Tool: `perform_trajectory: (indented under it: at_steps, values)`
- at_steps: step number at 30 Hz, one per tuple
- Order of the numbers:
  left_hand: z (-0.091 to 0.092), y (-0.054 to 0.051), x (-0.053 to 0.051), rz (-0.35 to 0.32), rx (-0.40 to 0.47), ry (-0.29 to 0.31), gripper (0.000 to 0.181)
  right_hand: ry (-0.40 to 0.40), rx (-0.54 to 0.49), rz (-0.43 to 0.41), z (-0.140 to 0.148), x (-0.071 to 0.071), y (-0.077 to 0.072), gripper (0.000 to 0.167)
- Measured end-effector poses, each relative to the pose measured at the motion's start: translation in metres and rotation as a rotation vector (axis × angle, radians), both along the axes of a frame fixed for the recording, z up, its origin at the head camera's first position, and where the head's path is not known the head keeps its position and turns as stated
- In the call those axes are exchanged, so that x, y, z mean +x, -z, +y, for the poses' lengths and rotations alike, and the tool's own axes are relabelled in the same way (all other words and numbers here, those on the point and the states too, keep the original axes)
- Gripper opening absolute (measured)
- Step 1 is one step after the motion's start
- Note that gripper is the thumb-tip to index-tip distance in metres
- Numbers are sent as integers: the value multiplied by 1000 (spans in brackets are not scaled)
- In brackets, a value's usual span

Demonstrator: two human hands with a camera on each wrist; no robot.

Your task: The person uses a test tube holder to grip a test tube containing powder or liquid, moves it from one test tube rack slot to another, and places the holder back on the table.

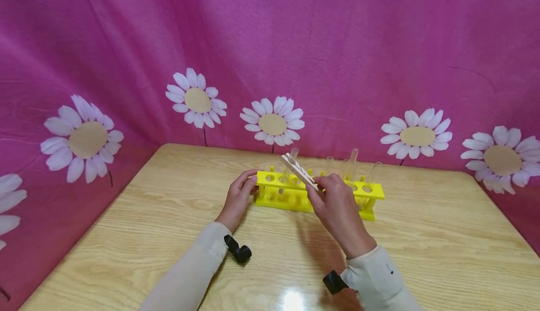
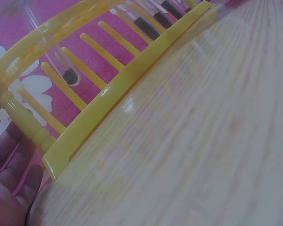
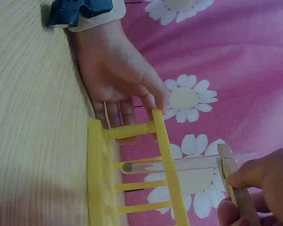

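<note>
A yellow test tube rack stands on the table with its left end in my left hand, thumb by the top plate and fingers around the end post. My right hand pinches a wooden test tube clamp above the rack. The clamp's jaws grip a clear test tube near its mouth. That tube passes through a hole near the rack's left end, and its rounded bottom, with a little dark matter inside, hangs above the base. Part of the rack is hidden behind my right hand.
Several other test tubes stand toward the rack's right side, one tube rising higher than its neighbours; some hold dark contents. Behind the wooden table hangs a pink cloth with white flowers. Black wrist cameras sit on both sleeves.
</note>
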State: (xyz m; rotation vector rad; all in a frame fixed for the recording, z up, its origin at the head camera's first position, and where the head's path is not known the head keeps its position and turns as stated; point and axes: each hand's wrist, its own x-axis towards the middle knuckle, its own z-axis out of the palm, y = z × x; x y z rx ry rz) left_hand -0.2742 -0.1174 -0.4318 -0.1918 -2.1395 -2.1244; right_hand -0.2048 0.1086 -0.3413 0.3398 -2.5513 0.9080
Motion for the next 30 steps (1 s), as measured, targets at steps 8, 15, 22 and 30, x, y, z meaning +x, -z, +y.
perform_trajectory:
  at_steps: [8,15,22,30]
  values:
    - [1,3,1,20,2,-23,39,-3,22,-29,-4,1,7,19]
    - [1,0,1,4,21,-1,38,3,40,-41,-6,0,10,20]
    - [2,-22,17,-13,-12,10,34,-2,51,-47,-6,-2,12,19]
    - [3,-27,22,5,-9,13,34,-5,55,-68,-6,-2,12,18]
